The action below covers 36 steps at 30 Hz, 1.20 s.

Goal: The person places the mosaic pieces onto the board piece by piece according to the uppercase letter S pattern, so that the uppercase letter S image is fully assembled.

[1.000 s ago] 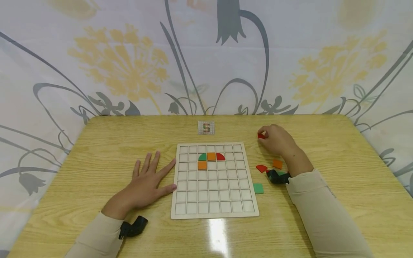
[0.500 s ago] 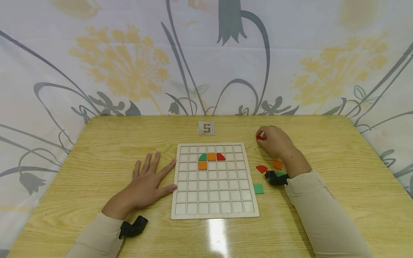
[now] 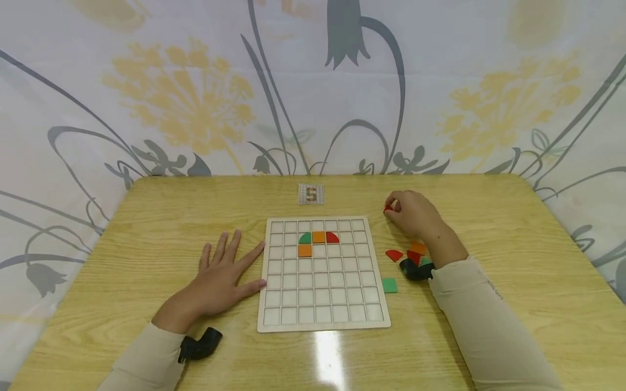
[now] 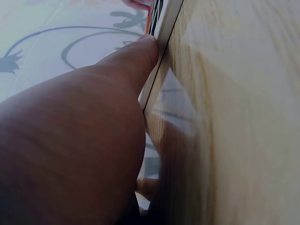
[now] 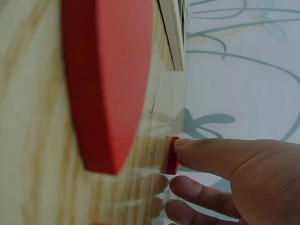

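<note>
My right hand [image 3: 413,212] pinches a small red quarter-circle tile [image 3: 388,208] over the table, right of the grid board's far corner. In the right wrist view my thumb lies against this red tile [image 5: 173,157], with other fingers below it. My left hand [image 3: 215,285] lies flat with fingers spread, index and thumb tips at the left edge of the wooden grid board [image 3: 323,327]. On the board sit a green quarter-circle tile [image 3: 305,238], an orange square [image 3: 318,237], a red quarter-circle [image 3: 332,238] and another orange square [image 3: 305,250].
Right of the board lie a red tile [image 3: 393,255], an orange tile [image 3: 418,248], another red one [image 3: 413,257] and a green square [image 3: 389,285], some partly behind the right wrist camera [image 3: 415,270]. A small pattern card [image 3: 311,194] lies behind the board.
My right hand has shifted slightly left with the red tile, which now shows less between the fingers. More of the loose red tile near the wrist shows. My left hand keeps its place.
</note>
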Motion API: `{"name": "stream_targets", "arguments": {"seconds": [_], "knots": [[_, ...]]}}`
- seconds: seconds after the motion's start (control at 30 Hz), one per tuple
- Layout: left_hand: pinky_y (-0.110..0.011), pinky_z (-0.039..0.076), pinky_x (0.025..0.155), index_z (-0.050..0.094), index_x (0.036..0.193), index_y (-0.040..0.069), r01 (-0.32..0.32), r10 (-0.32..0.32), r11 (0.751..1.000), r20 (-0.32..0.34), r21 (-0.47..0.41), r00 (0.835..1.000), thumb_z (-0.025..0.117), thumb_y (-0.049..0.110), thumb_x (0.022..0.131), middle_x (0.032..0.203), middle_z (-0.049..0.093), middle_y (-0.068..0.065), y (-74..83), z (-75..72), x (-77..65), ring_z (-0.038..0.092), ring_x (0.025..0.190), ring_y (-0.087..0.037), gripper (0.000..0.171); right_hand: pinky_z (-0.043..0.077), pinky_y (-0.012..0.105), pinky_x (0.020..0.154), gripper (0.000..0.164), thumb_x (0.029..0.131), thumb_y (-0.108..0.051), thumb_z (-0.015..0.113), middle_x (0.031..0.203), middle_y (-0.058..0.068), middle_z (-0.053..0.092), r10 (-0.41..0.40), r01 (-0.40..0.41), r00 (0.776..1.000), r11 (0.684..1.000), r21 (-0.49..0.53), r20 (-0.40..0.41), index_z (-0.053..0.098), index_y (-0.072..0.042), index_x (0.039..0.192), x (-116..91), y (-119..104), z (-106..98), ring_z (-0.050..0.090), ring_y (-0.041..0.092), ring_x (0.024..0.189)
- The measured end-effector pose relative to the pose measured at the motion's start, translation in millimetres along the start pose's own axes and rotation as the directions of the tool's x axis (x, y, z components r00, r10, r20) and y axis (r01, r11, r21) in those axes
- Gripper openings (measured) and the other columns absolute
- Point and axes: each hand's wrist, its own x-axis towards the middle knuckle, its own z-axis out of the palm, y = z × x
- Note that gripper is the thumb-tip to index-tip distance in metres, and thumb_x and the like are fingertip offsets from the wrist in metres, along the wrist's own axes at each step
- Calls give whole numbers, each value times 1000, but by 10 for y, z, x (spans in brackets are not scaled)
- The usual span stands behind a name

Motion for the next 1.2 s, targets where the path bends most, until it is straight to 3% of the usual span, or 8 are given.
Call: {"name": "stream_targets", "arguments": {"seconds": [0.63, 1.2], "knots": [[-69, -14, 115, 21, 160, 34, -2, 2, 1000, 0, -18, 1000, 51, 65, 96, 168, -8, -19, 18, -28, -4, -15, 153, -46, 77, 50, 54, 93, 25, 99, -14, 63, 115, 23, 69, -12, 11, 1000, 1000, -20, -11, 71, 1, 117, 9, -17, -5, 63, 38, 106], [-68, -14, 115, 21, 160, 34, 0, 0, 1000, 2, -8, 1000, 49, 65, 96, 168, -8, -19, 17, -16, -5, -15, 153, -45, 76, 51, 47, 84, 20, 97, -11, 64, 108, 20, 65, -24, 23, 1000, 998, 63, 14, 61, -2, 115, 14, -34, 23, 62, 33, 92]]}}
